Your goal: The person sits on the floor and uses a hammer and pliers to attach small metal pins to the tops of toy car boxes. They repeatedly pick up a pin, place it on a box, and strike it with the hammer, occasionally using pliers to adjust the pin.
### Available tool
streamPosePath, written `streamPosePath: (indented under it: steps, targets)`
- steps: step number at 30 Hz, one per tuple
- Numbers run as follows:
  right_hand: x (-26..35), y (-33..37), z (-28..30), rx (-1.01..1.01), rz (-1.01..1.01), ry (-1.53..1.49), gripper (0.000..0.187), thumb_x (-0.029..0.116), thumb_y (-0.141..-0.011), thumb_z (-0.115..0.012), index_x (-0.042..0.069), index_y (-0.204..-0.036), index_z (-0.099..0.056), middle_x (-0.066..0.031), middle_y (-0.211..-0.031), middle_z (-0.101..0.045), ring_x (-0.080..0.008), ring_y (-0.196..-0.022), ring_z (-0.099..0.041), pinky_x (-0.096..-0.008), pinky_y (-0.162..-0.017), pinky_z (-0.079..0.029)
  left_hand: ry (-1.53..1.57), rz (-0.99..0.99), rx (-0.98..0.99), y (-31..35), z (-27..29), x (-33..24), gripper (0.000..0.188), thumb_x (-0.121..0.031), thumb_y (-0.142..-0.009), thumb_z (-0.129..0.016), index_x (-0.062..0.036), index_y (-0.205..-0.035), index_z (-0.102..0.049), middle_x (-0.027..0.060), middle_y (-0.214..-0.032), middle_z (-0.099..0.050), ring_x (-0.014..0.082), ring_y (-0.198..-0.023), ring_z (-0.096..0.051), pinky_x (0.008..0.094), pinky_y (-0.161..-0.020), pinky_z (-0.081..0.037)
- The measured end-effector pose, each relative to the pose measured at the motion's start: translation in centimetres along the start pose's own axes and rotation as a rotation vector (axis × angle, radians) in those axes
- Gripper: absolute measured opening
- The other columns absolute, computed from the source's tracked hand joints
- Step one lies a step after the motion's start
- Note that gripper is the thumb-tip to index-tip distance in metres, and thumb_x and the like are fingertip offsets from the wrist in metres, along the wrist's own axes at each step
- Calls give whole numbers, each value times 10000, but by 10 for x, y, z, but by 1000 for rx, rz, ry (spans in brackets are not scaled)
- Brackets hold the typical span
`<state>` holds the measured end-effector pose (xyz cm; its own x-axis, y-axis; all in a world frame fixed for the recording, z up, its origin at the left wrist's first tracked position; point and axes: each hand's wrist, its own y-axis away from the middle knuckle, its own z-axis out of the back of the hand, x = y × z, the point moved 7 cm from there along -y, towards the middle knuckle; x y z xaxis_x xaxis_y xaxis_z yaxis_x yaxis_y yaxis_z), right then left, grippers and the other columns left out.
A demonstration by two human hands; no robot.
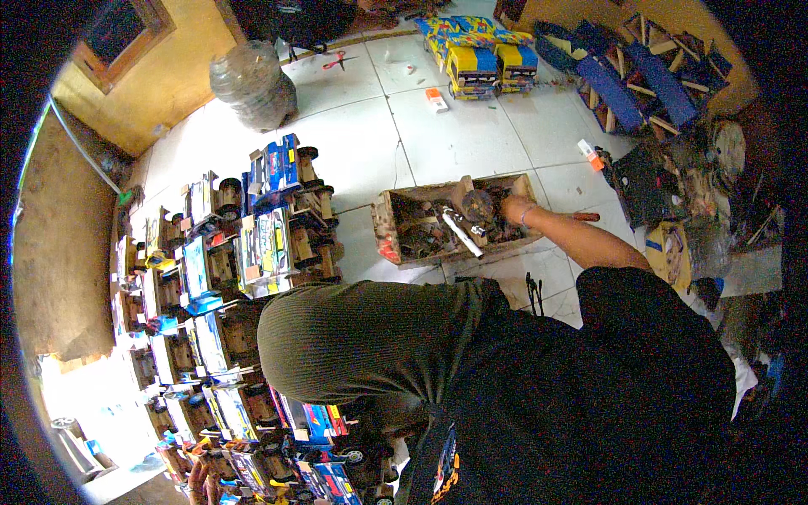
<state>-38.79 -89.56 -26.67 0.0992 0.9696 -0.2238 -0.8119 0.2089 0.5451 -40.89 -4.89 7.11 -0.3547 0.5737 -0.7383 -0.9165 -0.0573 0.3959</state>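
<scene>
My right hand (518,210) reaches over the right end of a wooden box (390,227), and its fingers are hidden down among the contents. Beside it lies a round dark disc (477,204). A white tube-like tool (461,231) leans slantwise over the box's near rim, with small dark scraps around it. At the lower left edge, what looks like my left hand (200,483) is partly in view, fingers stretched out by the rows of toy trucks (265,244). No held thing shows in it.
Two yellow-and-blue toy trucks (473,69) stand at the back, near blue wooden frames (648,76). A plastic-wrapped bundle (254,84), red scissors (335,61) and orange-and-white small boxes (436,100) lie on the tiles. Olive ribbed cloth (362,337) covers the near middle.
</scene>
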Motion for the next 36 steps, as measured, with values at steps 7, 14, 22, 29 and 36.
streamPosePath:
  steps: [7, 14, 22, 29, 36]
  targets:
    - [-29, 3, 18, 103, -21, -259, 244, 177, -615, -789, 39, -810, -741, -135, -822, -714, -253, -690, -655, -401, -623, -530, 46, 39, 31, 2, -1, 8, 429, -133, -977, -594, -2, -1375, -500, 124, -1326, -570, 204, -1200, -548, 319, -997, -442]
    - [-48, 54, 69, 397, -87, -1105, 359, 163, -702, -819, 128, -1051, -742, -4, -940, -700, -103, -791, -583, -266, -561, -431, 39, 11, 19, -2, 1, 4, 425, -134, -977, -595, -1, -1371, -504, 122, -1325, -571, 201, -1191, -554, 320, -987, -450]
    - [-51, 67, 96, 463, -79, -1052, 324, 198, -796, -784, 155, -1112, -730, 31, -941, -683, -82, -822, -553, -245, -581, -420, -9, -26, -8, 0, 3, 3, 428, -144, -977, -597, 4, -1368, -504, 114, -1329, -567, 192, -1180, -559, 312, -976, -456]
    - [-46, 71, 92, 512, -63, -1121, 332, 230, -821, -767, 151, -1138, -707, 42, -976, -647, -73, -814, -524, -239, -592, -410, -20, -33, 35, -2, 13, 22, 451, -154, -977, -601, -7, -1388, -489, 103, -1339, -561, 189, -1196, -543, 304, -981, -445]
    - [-17, 100, 192, 344, 269, -1332, 371, 212, -885, -701, 99, -1229, -620, 38, -957, -605, -19, -685, -457, -173, -495, -360, 192, -209, 93, -20, 0, 12, 476, -130, -957, -621, 11, -1383, -462, 145, -1272, -590, 200, -1097, -606, 310, -928, -484]
